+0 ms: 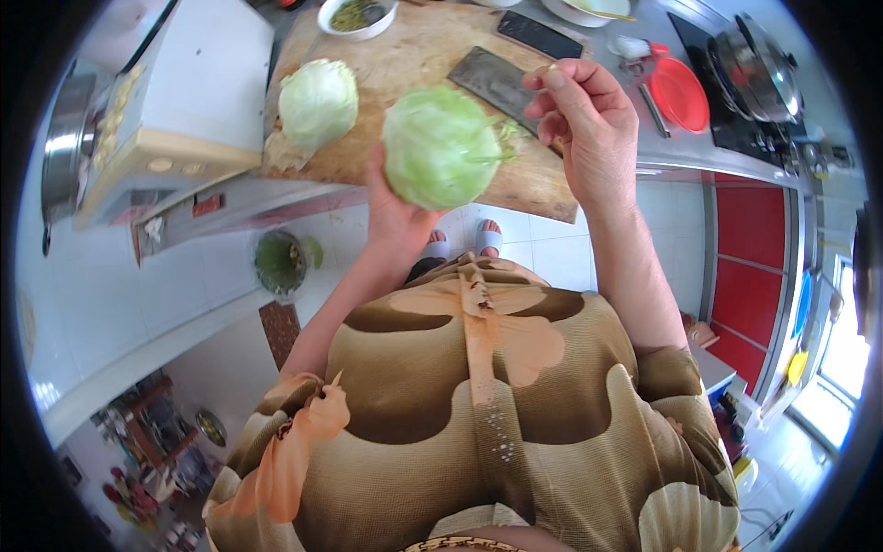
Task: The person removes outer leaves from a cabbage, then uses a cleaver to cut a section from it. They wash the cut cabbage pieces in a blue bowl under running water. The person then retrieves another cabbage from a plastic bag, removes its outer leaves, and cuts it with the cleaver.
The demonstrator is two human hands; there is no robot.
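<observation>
A round green cabbage (441,148) rests in my left hand (397,214), which supports it from below and its left side, above the front part of a wooden cutting board (386,58). Short torn leaf stubs stick out on the cabbage's right side. My right hand (590,117) is raised to the right of the cabbage, apart from it, thumb and index fingertip pinched together. A tiny pale spot shows at those fingertips; I cannot tell whether it is a scrap. Beneath this hand lies a cleaver (497,86), its handle mostly hidden. A second, paler cabbage (319,103) sits on the board's left.
Behind are a white bowl of green food (355,17) and a black phone (539,34). Rightward stand a red plastic basin (679,95) and a lidded steel pot (755,69) on the stove. A white box-like appliance (200,76) borders the left. A bin (279,262) is on the floor.
</observation>
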